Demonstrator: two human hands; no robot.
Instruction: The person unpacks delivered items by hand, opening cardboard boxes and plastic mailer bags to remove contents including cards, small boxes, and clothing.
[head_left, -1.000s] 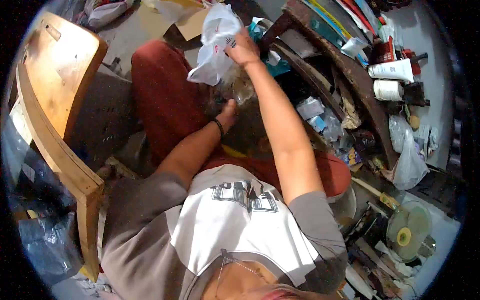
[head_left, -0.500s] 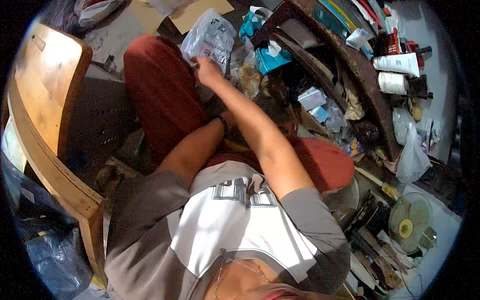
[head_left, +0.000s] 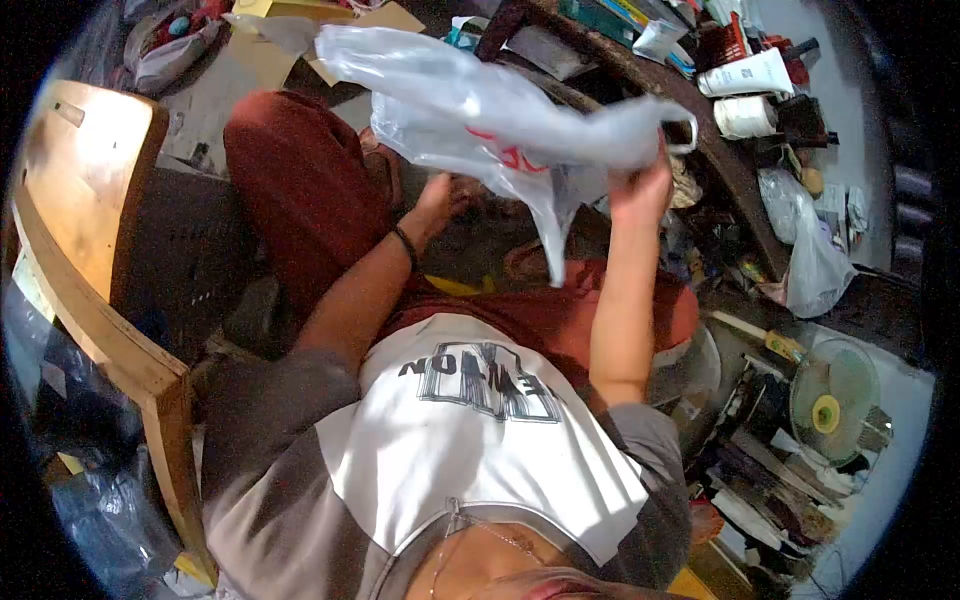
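Note:
My right hand is raised on the right, its fingers closed on one end of a thin white plastic bag with red print. The bag stretches out to the left, partly blurred, with one corner hanging down. My left hand, with a dark band at the wrist, is low between my legs, left of the bag's hanging corner. Its fingers look curled, and what they hold is too dark to make out.
A wooden chair stands on the left. On the right are a dark shelf edge, a white tube, a white roll, a hanging plastic bag and a fan. Cardboard lies at the top.
My right hand has swung to the right with the white bag, which is now stretched out instead of bunched up. My left hand, hidden behind the right arm half a second ago, shows again.

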